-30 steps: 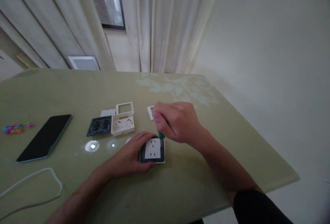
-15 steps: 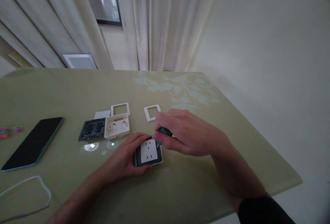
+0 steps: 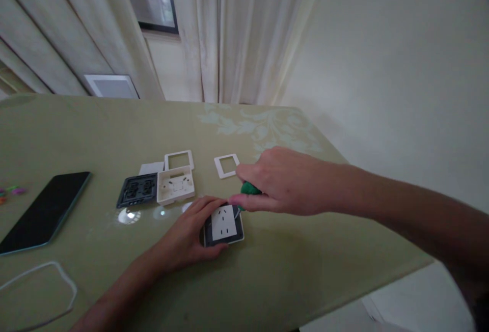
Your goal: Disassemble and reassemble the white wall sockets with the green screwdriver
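Observation:
A wall socket with a white face in a dark frame lies on the green table. My left hand is curled round its left side and holds it down. Just above its top right corner, my right hand is closed on a green-handled screwdriver, whose tip points down at the socket. The shaft is mostly hidden by my fingers.
Behind the socket lie a dark socket insert, a white back box, two white square frames and a flat white plate. A black phone and a white cable loop lie at the left. The table's edge runs close on the right.
My right hand has gone from upright over the socket to lying lower and flatter, with the arm stretched further out. The left hand and socket have stayed put.

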`<state>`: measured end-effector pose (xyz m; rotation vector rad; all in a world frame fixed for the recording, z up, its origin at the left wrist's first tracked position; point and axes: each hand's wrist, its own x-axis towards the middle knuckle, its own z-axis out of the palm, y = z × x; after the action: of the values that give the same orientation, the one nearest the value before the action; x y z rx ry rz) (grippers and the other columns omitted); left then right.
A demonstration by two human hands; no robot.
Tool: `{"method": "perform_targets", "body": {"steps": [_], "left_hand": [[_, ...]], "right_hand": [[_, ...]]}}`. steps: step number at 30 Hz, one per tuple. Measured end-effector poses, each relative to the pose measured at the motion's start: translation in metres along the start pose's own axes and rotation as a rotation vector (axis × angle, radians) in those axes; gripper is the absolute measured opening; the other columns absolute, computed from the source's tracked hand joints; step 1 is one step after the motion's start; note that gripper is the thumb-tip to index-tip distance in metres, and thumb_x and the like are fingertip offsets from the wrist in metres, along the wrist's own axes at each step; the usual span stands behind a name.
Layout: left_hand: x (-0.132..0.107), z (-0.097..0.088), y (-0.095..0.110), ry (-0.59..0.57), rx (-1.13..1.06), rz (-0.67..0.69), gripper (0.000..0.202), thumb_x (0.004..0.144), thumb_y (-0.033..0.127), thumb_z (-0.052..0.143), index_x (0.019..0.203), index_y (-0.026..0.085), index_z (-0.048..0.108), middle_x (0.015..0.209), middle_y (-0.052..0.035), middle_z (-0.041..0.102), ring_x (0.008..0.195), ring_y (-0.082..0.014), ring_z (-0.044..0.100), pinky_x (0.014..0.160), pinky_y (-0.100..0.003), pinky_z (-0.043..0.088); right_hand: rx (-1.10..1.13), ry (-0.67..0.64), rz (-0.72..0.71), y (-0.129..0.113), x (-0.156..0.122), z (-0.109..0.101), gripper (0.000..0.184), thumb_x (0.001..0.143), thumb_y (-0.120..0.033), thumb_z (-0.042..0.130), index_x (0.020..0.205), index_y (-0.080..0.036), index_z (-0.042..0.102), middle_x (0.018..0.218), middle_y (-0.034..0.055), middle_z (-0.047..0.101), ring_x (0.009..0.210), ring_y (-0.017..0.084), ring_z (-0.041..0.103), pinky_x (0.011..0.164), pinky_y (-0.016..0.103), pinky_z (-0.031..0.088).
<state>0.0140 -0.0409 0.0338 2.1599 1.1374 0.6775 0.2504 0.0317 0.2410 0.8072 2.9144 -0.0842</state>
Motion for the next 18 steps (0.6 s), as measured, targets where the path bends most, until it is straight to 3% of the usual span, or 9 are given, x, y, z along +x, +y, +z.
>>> {"method": "perform_targets", "body": {"steps": [5,7,9,11,13,15,18], "left_hand": [[0.002,0.001,0.000,0.007,0.000,0.004,0.078,0.081,0.032,0.083,0.152,0.028,0.051,0.146,-0.0120,0.063,0.132,-0.0370,0.064,0.113,-0.055,0.055],[0.002,0.002,0.000,0.011,0.010,0.001,0.075,0.081,0.032,0.083,0.149,0.027,0.053,0.144,-0.0126,0.064,0.131,-0.0371,0.064,0.112,-0.055,0.055],[0.002,0.004,-0.001,0.014,0.008,0.007,0.074,0.082,0.032,0.082,0.149,0.028,0.052,0.145,-0.0125,0.063,0.131,-0.0368,0.064,0.112,-0.055,0.055],[0.001,0.006,-0.003,0.017,0.000,0.015,0.076,0.083,0.032,0.082,0.151,0.029,0.050,0.147,-0.0118,0.062,0.132,-0.0363,0.063,0.113,-0.054,0.055],[0.001,0.008,-0.005,0.023,0.001,0.013,0.078,0.083,0.033,0.082,0.153,0.030,0.049,0.148,-0.0115,0.062,0.132,-0.0363,0.063,0.112,-0.053,0.056],[0.000,0.010,-0.007,0.030,0.012,0.008,0.079,0.083,0.033,0.082,0.154,0.030,0.048,0.148,-0.0116,0.062,0.131,-0.0365,0.063,0.111,-0.054,0.056],[-0.001,0.012,-0.007,0.044,0.017,0.010,0.077,0.083,0.032,0.081,0.153,0.029,0.049,0.147,-0.0112,0.063,0.131,-0.0362,0.064,0.111,-0.054,0.056]], "right_hand": [[-0.030,-0.165,-0.277,0.008,0.002,-0.015,0.030,0.110,-0.043,0.064,0.098,-0.016,0.070,0.080,0.0038,0.071,0.065,0.017,0.054,0.061,0.033,0.029],[-0.071,-0.173,-0.451,0.008,-0.001,-0.019,0.015,0.108,-0.030,0.067,0.102,-0.017,0.072,0.089,0.0050,0.072,0.075,0.019,0.060,0.066,0.034,0.034],[-0.112,-0.188,-0.513,0.008,-0.004,-0.022,0.007,0.106,-0.016,0.068,0.108,-0.019,0.073,0.099,0.0061,0.073,0.079,0.018,0.061,0.066,0.033,0.035],[-0.110,-0.269,-0.417,0.009,-0.004,-0.023,0.015,0.100,-0.014,0.075,0.113,-0.020,0.074,0.100,0.0059,0.074,0.076,0.017,0.062,0.062,0.032,0.032],[-0.055,-0.334,-0.205,0.007,0.000,-0.021,0.023,0.098,-0.032,0.081,0.116,-0.018,0.075,0.093,0.0060,0.076,0.073,0.018,0.064,0.060,0.031,0.030],[-0.020,-0.340,0.022,0.003,0.007,-0.019,0.039,0.106,-0.053,0.066,0.113,-0.015,0.077,0.084,0.0084,0.077,0.073,0.021,0.067,0.060,0.032,0.031],[-0.114,-0.356,0.244,-0.006,0.020,-0.017,0.055,0.110,-0.057,0.050,0.097,-0.013,0.082,0.076,0.0125,0.076,0.070,0.024,0.068,0.059,0.032,0.032]]}}
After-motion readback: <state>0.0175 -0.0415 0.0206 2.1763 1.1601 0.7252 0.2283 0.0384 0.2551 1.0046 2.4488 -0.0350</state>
